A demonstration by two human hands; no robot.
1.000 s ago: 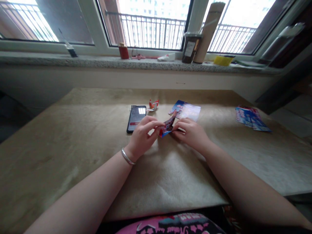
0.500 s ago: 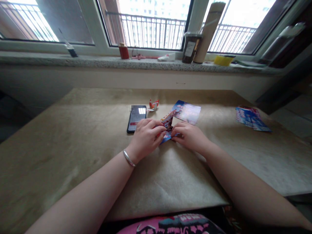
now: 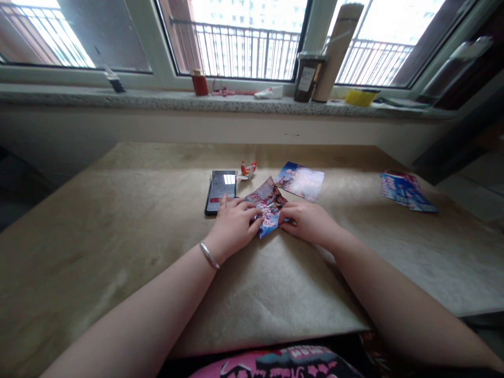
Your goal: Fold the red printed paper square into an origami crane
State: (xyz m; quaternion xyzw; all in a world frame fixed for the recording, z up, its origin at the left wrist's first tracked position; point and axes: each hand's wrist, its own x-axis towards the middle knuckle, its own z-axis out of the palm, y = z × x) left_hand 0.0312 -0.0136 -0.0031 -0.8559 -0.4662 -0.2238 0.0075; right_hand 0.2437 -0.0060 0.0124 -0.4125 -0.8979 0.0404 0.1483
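A creased, printed sheet of paper [image 3: 268, 201] in red, brown and blue lies between my two hands. My left hand [image 3: 235, 223] rests on its left side with the fingers stretched out, close to the smartphone [image 3: 221, 193]. The right edge of the sheet is pinched between the thumb and fingers of my right hand [image 3: 305, 219], which are curled together. Just behind lies a flat blue and pink printed sheet [image 3: 302, 180]. A small folded paper shape [image 3: 248, 170] in orange and white stands beyond the phone.
Several blue printed sheets [image 3: 407, 191] lie in a loose pile at the right of the table [image 3: 118, 210]. On the stone windowsill [image 3: 157, 100] stand a red container [image 3: 199, 83], a dark jar [image 3: 308, 77], a tall cardboard tube [image 3: 338, 52] and a yellow item [image 3: 361, 97].
The sheet, folded up on itself before, now lies spread more open with its printed face showing. My left hand has shifted slightly down and its fingers have flattened; my right hand moved a little right.
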